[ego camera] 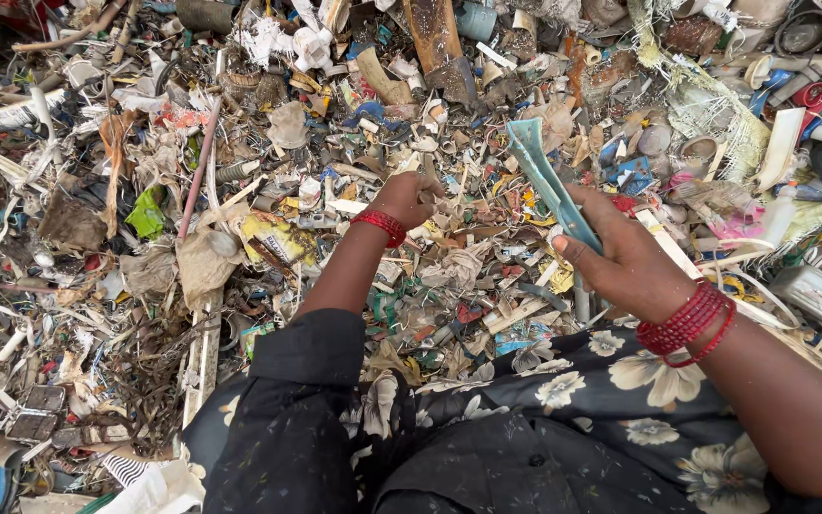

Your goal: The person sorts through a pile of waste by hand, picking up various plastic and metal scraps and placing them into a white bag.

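Left hand's (409, 198) fingertips buried in scrap heap (240, 190).

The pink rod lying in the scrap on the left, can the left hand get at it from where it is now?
Probably yes. The left hand is down in the scrap a little to the right of the pink rod, whose upper side lies bare on the heap. Its fingers look closed on some small piece, so that might need dropping first.

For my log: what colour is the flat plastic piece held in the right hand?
Pale teal flat plastic piece, right hand; head view.
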